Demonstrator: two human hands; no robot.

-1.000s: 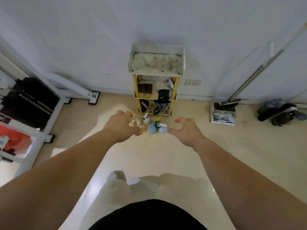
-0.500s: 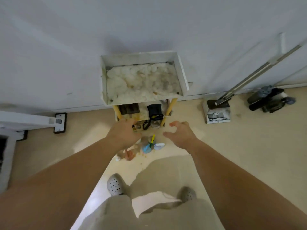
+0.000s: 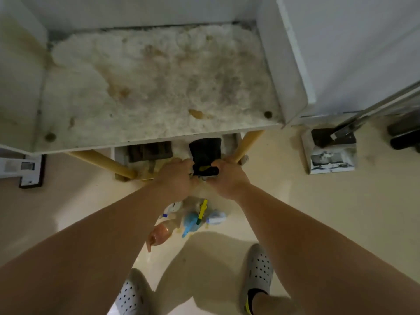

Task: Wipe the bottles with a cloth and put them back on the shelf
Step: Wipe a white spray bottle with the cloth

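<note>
Several bottles stand on the floor in front of the shelf: an orange bottle (image 3: 159, 234), a blue bottle with a yellow nozzle (image 3: 192, 221), a pale blue-white bottle (image 3: 216, 218) and a white spray bottle (image 3: 170, 209). The shelf (image 3: 159, 137) has a stained white top tray and yellow legs. On its lower level lies a black pouch with a yellow mark (image 3: 205, 153). My left hand (image 3: 177, 179) and my right hand (image 3: 227, 179) meet at the pouch's front end, fingers curled round it. No cloth is plainly visible.
A dark brown object (image 3: 148, 152) sits on the lower level left of the pouch. A mop with its white base (image 3: 329, 153) leans at the right wall. A white stand foot (image 3: 29, 170) lies at the left. My feet in dotted shoes (image 3: 259, 271) stand behind the bottles.
I have moved close to the shelf and bent over it. Both hands went forward past the bottles and took hold of the black pouch on the lower level.
</note>
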